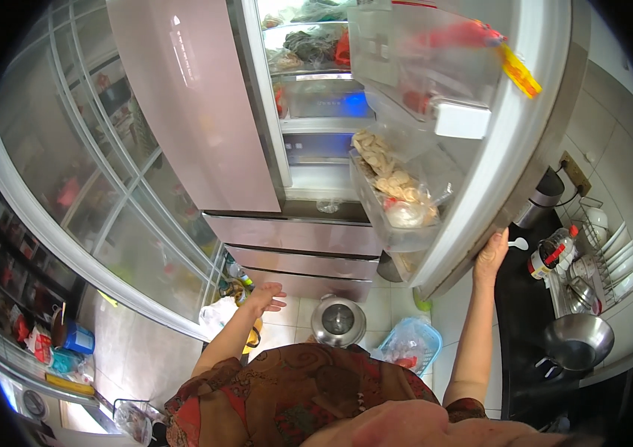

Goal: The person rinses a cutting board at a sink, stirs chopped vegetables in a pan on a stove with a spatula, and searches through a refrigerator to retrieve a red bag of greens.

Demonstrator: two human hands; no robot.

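Note:
My right hand (494, 250) grips the outer edge of an open refrigerator door (458, 237). My left hand (267, 296) is held in the air in front of the lower drawers (300, 237), fingers apart and nothing in it. The door's lower clear bin (400, 240) carries pale sliced food (386, 167) and a white bundle in plastic (404, 214). A pink package with a yellow strip (520, 71) shows at the upper door bin (423, 61). Inside the refrigerator, bagged food (311, 46) sits on the shelves. The other pink door (193, 106) is shut.
On the floor stand a round metal pot (339, 321) and a blue basket (430, 357) holding plastic bags. A black counter (518, 335) at right bears a wok (579, 342), jars and a dish rack (618, 251). At left is a glass-paned sliding door (143, 262).

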